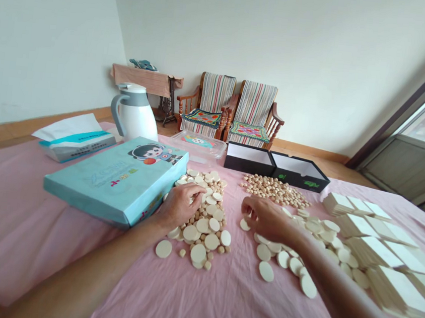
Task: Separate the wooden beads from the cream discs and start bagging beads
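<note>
My left hand (pixel 182 204) is over a mixed pile of pale round wooden discs (pixel 198 253) and small wooden beads (pixel 207 265). Its fingers are bent together, and whatever they pinch is hidden. To the right across a strip of pink cloth, my right hand (pixel 267 218) hovers with curled fingers by a single wooden disc (pixel 244 225); its grip is hidden too. Under and beyond my right forearm spreads a heap of discs only (pixel 295 266). Behind that hand lies a separate heap of beads (pixel 273 189).
Stacks of rectangular wooden pieces (pixel 373 251) line the right side. A light-blue box (pixel 111 184) lies left, near a tissue pack (pixel 77 144) and a thermos jug (pixel 139 116). A clear plastic container (pixel 205 154) and black open boxes (pixel 297 179) stand at the back of the pink-covered table (pixel 189 303).
</note>
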`<act>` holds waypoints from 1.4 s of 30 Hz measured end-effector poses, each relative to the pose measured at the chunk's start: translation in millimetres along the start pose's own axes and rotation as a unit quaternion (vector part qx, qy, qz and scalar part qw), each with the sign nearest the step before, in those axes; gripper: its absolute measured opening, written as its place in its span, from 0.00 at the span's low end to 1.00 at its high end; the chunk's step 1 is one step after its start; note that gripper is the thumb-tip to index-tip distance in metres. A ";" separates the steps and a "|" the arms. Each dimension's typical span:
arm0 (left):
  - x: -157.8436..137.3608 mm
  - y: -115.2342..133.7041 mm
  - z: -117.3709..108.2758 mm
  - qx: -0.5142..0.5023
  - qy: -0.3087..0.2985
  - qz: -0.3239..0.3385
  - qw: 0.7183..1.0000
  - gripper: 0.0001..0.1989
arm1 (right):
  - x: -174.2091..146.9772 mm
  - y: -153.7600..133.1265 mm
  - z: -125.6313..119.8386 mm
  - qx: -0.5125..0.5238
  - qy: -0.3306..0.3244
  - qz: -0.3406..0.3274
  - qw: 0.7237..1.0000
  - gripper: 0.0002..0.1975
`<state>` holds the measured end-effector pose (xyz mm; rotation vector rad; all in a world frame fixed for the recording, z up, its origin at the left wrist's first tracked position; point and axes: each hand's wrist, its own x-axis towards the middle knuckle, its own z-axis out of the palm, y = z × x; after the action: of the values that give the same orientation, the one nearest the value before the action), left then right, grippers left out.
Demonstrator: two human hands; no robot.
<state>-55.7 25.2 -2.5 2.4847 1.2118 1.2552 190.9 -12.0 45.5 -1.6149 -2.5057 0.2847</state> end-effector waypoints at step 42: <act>-1.2 -3.9 3.2 0.000 -0.005 -0.007 1.000 0.11 | -6.2 6.1 -32.4 -0.005 -0.150 -0.079 0.986 0.18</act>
<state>-56.1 27.8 -6.9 2.4744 1.2253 1.2372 206.1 -12.6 75.3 -1.4592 -2.8405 0.5322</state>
